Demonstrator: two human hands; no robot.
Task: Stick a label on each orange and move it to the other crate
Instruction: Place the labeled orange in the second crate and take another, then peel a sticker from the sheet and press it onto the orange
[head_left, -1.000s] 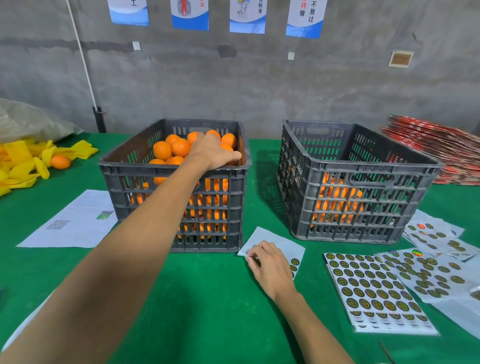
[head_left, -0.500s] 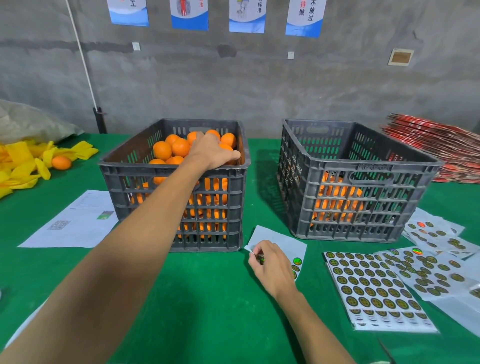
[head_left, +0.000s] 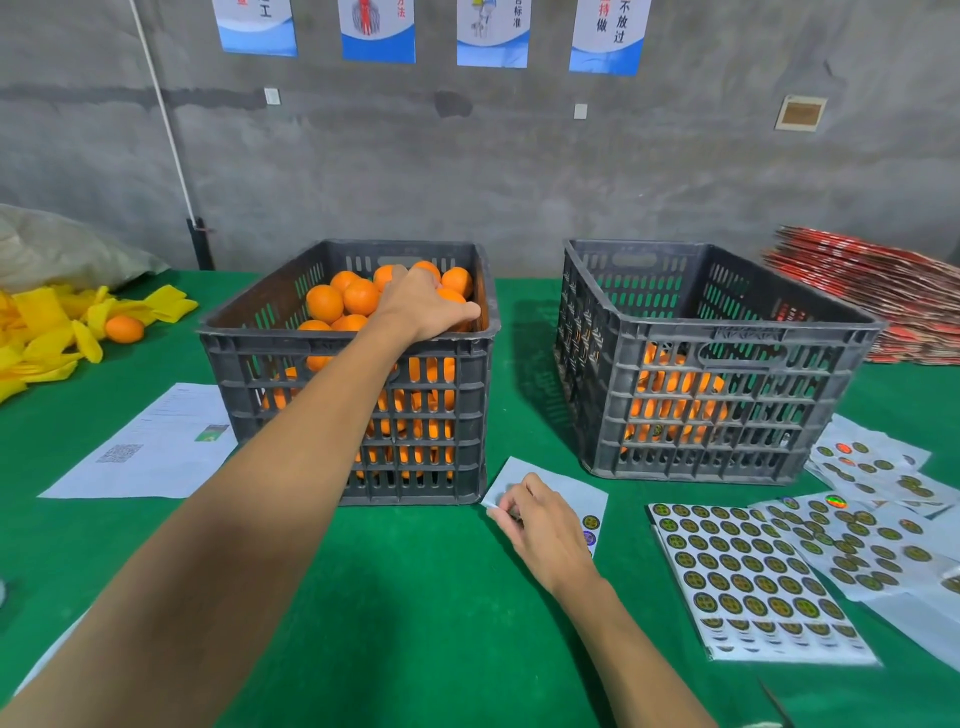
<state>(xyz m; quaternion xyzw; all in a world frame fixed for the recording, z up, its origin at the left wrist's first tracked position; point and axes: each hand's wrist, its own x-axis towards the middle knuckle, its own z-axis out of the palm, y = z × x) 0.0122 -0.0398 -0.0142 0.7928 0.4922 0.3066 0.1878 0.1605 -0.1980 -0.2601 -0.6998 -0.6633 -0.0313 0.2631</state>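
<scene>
Green table (head_left: 441, 597): left hand (head_left: 423, 304) still among oranges (head_left: 343, 299), unmoved.

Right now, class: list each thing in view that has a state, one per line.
Left crate: heaped with oranges.
Right crate: partly filled.
Left hand: on an orange in the left crate.
Right hand: fingers on small sheet.
Full sheet: lying flat.

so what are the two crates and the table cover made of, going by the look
Left crate and right crate: apparently moulded hard plastic, dark grey and matt, going by the slotted walls, ribs and moulded handle holes. Their rims look scuffed and dusty. Table cover: seemingly a green felt-like cloth, with a flat, fuzzy surface and no shine; the exact fabric cannot be told.
</scene>
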